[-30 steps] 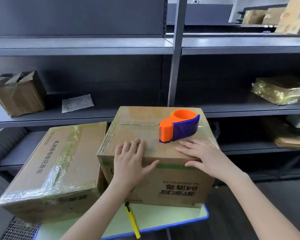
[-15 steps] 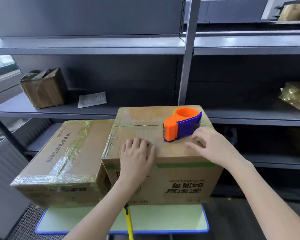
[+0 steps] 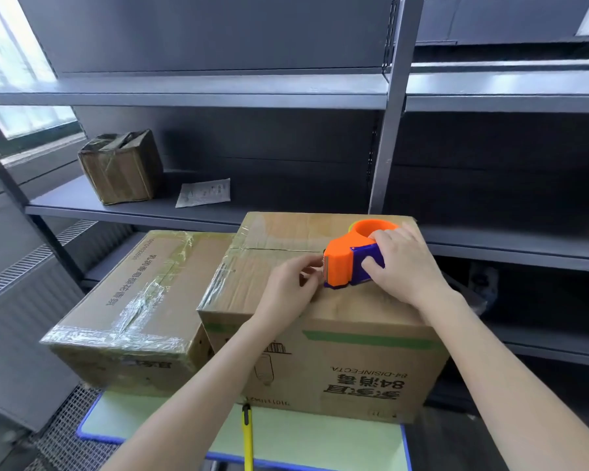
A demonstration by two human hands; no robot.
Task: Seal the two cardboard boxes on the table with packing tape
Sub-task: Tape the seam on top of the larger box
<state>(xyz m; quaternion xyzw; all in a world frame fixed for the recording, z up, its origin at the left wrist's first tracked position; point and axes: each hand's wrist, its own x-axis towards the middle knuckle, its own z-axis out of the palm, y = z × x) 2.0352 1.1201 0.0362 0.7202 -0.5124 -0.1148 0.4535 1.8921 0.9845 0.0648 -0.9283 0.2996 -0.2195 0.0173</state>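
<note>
Orange and purple plastic marks the tape dispenser (image 3: 351, 263), which sits on top of the taller box (image 3: 320, 351), the right-hand of the two on the surface (image 3: 320, 440). My right hand (image 3: 402, 266) is wrapped over the dispenser's purple body from the right, fingers curled round it. My left hand (image 3: 289, 287) meets it from the left, thumb and forefinger pinched together at its toothed front edge. I judge they are after the loose end of the clear tape, but I cannot tell whether any film is between them.

What the next move turns on is the seam (image 3: 279, 249) between the top flaps. It runs left to right across the lid and reaches the dispenser just on the far side of its mouth. That mouth points left, so the dispenser's long axis already lies nearly along the seam, only slightly to the near side of it. The left hand is nearer the open stretch of seam. The right hand, behind the dispenser, is placed to drive it. I would expect a short shift away from me, then a pull along that line.

The lower box (image 3: 133, 300), touching the taller one on its left, carries wrinkled shiny tape across its top and front edge, and looks sealed to me.
</note>
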